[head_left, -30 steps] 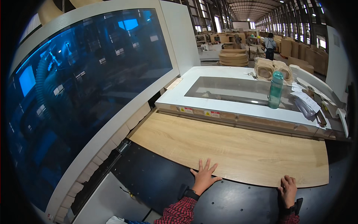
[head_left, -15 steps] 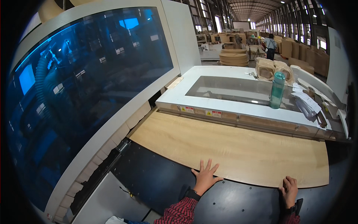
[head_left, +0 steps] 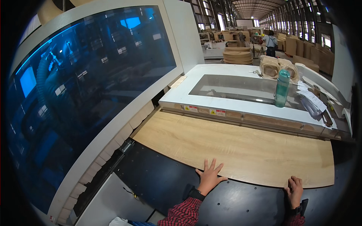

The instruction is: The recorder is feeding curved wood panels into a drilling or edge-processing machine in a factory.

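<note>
A long, light wood-grain board (head_left: 233,145) lies flat across a dark machine table, its far edge against the front of a white machine cover. My left hand (head_left: 210,179) is spread wide at the board's near edge, with fingertips resting on its top face. Further right, near the board's right corner, my right hand (head_left: 295,191) bends its fingers over the same near edge. Its fingers are curled close together on the board, and what the thumb does underneath is hidden.
The white machine cover (head_left: 241,107) carries a green water bottle (head_left: 282,88), papers (head_left: 312,101) and wrapped brown parts (head_left: 277,69). A large dark-windowed machine hood (head_left: 94,83) rises at left. Behind, a person (head_left: 270,43) stands near stacked round boards (head_left: 237,55).
The view has shifted slightly. Both hands keep their places on the board, which shows no clear movement against the machine. The person in the background has moved and changed posture.
</note>
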`<state>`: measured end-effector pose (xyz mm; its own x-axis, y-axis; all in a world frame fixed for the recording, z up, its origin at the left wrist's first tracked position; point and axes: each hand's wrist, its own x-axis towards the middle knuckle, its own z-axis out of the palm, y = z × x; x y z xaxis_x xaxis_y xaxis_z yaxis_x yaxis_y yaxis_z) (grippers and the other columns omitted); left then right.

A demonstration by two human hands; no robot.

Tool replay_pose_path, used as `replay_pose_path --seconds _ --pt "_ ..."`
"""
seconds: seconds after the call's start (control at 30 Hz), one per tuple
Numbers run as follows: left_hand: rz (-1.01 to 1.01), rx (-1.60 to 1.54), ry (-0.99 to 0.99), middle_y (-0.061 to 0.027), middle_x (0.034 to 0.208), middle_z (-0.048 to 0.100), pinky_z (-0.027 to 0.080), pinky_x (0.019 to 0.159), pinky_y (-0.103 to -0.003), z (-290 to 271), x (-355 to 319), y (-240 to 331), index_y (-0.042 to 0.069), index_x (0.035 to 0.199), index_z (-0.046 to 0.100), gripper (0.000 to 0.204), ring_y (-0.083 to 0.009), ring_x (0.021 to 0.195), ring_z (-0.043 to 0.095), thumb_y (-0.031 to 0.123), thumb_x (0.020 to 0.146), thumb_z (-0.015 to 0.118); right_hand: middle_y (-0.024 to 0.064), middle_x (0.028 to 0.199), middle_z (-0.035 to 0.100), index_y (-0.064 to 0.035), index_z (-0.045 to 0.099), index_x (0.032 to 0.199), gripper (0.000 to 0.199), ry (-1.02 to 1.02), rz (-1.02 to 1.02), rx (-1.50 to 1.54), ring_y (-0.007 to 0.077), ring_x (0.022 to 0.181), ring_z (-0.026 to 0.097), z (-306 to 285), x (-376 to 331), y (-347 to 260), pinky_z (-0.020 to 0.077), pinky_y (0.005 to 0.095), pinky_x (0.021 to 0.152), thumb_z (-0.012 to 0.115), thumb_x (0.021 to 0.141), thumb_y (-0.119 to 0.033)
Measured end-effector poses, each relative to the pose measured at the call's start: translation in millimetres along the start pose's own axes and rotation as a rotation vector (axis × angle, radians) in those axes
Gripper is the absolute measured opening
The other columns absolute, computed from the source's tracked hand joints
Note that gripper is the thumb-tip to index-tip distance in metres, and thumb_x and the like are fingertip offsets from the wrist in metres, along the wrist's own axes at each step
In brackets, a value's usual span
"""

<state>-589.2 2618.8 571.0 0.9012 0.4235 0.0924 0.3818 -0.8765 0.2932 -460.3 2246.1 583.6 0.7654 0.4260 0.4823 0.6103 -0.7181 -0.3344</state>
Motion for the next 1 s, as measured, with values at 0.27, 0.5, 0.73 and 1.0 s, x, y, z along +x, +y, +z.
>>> replay_pose_path --seconds 0.27,0.5,0.73,1.0 --pt "-0.032 -0.02 -0.028 -0.0108 0.142 0.024 0.012 0.084 -0.076 -4 -2 0 0.025 0.126 0.046 0.07 -0.0388 0.132 0.01 0.056 0.066 0.064 0.01 0.103 0.056 -0.0004 0.057 0.091 0.045 0.0 0.0 0.022 0.03 0.096 0.05 1 -1 -2 0.0446 0.0363 0.078 0.072 0.049 -0.003" --pt "-0.022 0.006 -0.047 -0.0094 0.142 0.024 0.013 0.086 -0.075 -3 3 6 0.026 0.126 0.046 0.07 -0.0375 0.132 0.011 0.057 0.066 0.064 0.0093 0.1 0.056 -0.0011 0.056 0.088 0.041 0.039 0.005 0.025 0.0293 0.095 0.05 -6 -2 -4 0.0445 0.0359 0.076 0.072 0.05 -0.005" --pt "-0.127 0.002 0.08 -0.0137 0.138 0.031 0.023 0.09 -0.065 7 -17 18 0.019 0.123 0.049 0.061 -0.038 0.128 0.023 0.046 0.071 0.065 0.0076 0.099 0.056 -0.0041 0.056 0.082 0.032 0.078 -0.057 0.073 0.0282 0.094 0.051 -4 -6 8 0.0462 0.0368 0.073 0.073 0.058 -0.016" --pt "0.453 -0.368 0.007 -0.0174 0.129 0.042 0.026 0.096 -0.055 33 -124 207 0.008 0.12 0.05 0.048 -0.037 0.122 0.033 0.032 0.079 0.058 0.013 0.087 0.059 -0.0036 0.058 0.093 0.023 -0.105 -0.122 0.45 0.0309 0.083 0.055 -50 -117 1 0.0467 0.0381 0.071 0.061 0.076 -0.019"
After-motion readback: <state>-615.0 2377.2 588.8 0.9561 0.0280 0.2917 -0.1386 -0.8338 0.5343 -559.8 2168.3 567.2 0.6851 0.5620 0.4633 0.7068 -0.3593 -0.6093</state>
